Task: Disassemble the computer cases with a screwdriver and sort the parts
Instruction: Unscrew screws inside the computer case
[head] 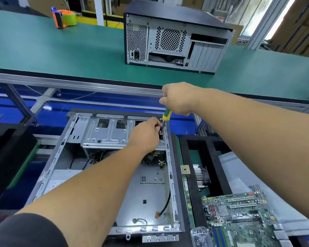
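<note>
An opened computer case (100, 168) is shown lying flat at the centre of the near bench, its side panel off and its sheet-metal floor exposed. A drive cage (107, 132) is seen at its far end. A screwdriver (165, 120) with a yellow-and-green handle is held upright over the far right corner of the case; its tip is hidden behind the fingers and cannot be made out. The handle top is gripped by the right hand (178, 98), fingers curled around it. A small dark part at the case rail is pinched by the left hand (146, 134); what the part is cannot be told. Loose cables (165, 205) lie inside the case. To the right, a motherboard (239, 216) is cut off by the lower edge, and a finned heatsink (201, 177) is partly hidden in a black tray (185, 157). A 2nd, closed computer case (175, 38) stands on the green conveyor belt (61, 50), well apart from a tape dispenser (63, 17).
</note>
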Demonstrator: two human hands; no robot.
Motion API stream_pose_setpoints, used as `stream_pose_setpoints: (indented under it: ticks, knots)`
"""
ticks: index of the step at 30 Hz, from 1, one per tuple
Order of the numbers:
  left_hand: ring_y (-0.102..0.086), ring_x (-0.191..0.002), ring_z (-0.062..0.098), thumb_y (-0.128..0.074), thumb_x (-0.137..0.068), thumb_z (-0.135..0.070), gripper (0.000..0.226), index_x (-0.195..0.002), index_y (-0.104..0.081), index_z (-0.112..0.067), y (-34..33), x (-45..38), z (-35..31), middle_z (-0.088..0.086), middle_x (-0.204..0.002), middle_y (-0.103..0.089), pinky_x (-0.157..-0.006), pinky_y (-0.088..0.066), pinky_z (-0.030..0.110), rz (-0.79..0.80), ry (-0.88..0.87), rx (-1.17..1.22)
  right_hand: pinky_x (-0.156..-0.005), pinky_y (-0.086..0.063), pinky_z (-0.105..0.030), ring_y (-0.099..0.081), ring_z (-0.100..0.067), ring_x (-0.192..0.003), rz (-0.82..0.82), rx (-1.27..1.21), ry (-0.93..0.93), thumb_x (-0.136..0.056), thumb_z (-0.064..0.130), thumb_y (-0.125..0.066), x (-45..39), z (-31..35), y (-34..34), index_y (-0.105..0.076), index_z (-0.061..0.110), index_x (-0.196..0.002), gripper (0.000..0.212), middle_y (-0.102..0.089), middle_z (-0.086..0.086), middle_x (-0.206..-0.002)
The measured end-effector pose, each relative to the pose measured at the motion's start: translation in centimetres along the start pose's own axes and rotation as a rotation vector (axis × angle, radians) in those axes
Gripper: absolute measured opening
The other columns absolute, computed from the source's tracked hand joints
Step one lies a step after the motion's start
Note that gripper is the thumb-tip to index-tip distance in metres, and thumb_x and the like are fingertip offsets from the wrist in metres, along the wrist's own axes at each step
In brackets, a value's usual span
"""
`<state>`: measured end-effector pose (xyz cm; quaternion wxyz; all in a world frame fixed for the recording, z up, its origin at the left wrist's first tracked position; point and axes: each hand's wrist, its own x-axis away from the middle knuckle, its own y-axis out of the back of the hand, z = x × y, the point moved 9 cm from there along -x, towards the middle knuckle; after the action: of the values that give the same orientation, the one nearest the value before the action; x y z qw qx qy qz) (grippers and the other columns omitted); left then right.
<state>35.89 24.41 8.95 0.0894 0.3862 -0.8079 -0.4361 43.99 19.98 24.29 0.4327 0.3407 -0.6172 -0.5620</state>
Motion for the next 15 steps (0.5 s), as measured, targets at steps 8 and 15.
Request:
stream_pose_setpoints:
  ticks: [8, 15]
  knots:
    - [-0.064, -0.091, 0.026, -0.048, -0.105, -0.034, 0.014, -0.111, -0.060, -0.030, 0.0, 0.2, -0.6, -0.003, -0.099, -0.072, -0.074, -0.051, 0.038, 0.036, -0.040, -0.053, -0.068, -0.055, -0.043, -0.059, -0.021, -0.083, 0.125, -0.021, 0.169, -0.092, 0.002, -0.057, 1.3, 2.3, -0.9, -0.058, 0.029, -0.096, 0.027, -0.054, 0.004, -0.103]
    - [-0.064, -0.089, 0.023, -0.048, -0.106, -0.042, 0.021, -0.115, -0.065, -0.037, -0.2, 0.1, -0.5, -0.008, -0.098, -0.072, -0.077, -0.056, 0.040, 0.063, -0.043, -0.019, -0.062, -0.045, -0.037, -0.057, -0.019, -0.082, 0.056, -0.124, 0.051, -0.102, 0.037, -0.054, 1.5, 0.8, -0.6, -0.052, 0.025, -0.112, 0.016, -0.058, 0.000, -0.095]
